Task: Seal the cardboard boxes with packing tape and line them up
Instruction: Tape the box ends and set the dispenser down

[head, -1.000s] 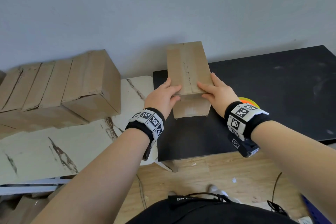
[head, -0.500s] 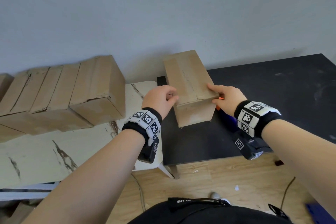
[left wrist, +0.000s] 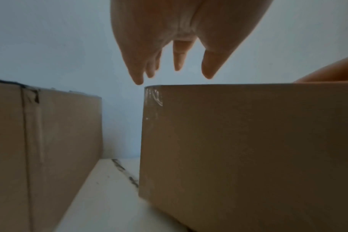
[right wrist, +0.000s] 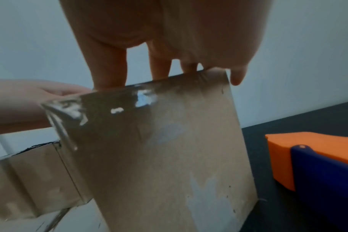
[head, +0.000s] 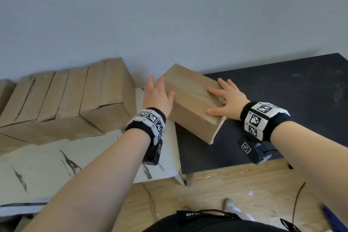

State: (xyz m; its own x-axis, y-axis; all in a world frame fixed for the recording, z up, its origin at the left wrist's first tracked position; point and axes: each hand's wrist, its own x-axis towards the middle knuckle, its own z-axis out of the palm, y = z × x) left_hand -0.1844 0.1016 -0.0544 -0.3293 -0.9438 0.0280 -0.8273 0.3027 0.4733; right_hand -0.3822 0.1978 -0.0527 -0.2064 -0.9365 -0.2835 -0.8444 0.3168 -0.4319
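Observation:
A taped cardboard box [head: 190, 100] lies turned at an angle on the left end of the black table [head: 282, 88]. My left hand [head: 157, 94] lies flat against its left side with straight fingers. My right hand [head: 224, 98] presses flat on its top, fingers spread. In the left wrist view the box [left wrist: 238, 149] fills the right, with my left hand's fingertips [left wrist: 138, 80] above its edge. The right wrist view shows the box's end [right wrist: 169, 149] with clear tape wrinkled at its corner. A row of sealed boxes [head: 62, 100] stands on the white table at the left.
An orange and blue tape dispenser [right wrist: 318, 166] sits on the black table just right of the box. The white marbled table [head: 75, 158] adjoins the black one on the left. A grey wall runs behind both. Wooden floor and cables lie below.
The box has turned counterclockwise and shifted left toward the row of boxes. My left hand has opened flat against its side, and my right hand has spread flat on its top.

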